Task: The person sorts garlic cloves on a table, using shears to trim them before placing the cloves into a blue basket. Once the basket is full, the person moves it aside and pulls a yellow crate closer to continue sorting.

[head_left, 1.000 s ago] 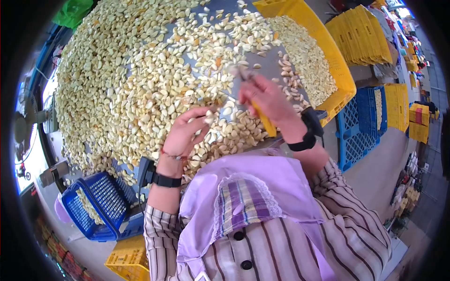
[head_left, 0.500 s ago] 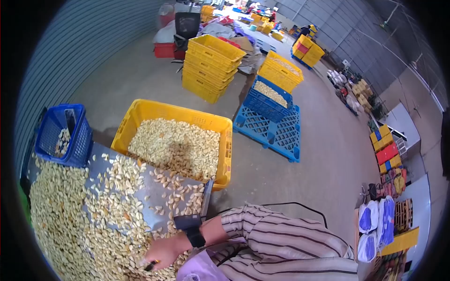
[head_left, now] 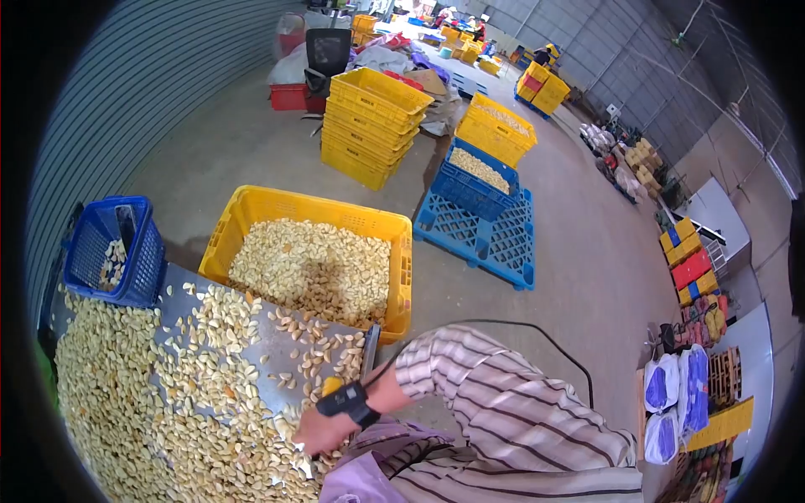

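Cannot see the left hand. Cannot make out the whole yellow object (head_left: 332, 386), partly hidden behind the right hand (head_left: 324, 431), nor the distant people (head_left: 479, 31), too small to tell.

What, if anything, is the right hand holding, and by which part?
The right hand seems to grip a yellow object; one end sticks out, but the gripped part is hidden.

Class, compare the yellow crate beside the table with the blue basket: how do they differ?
The crate is yellow; the basket is blue. The crate is larger than the basket. The crate holds a broad bed of cloves; the basket holds only a small heap. Both are open-topped.
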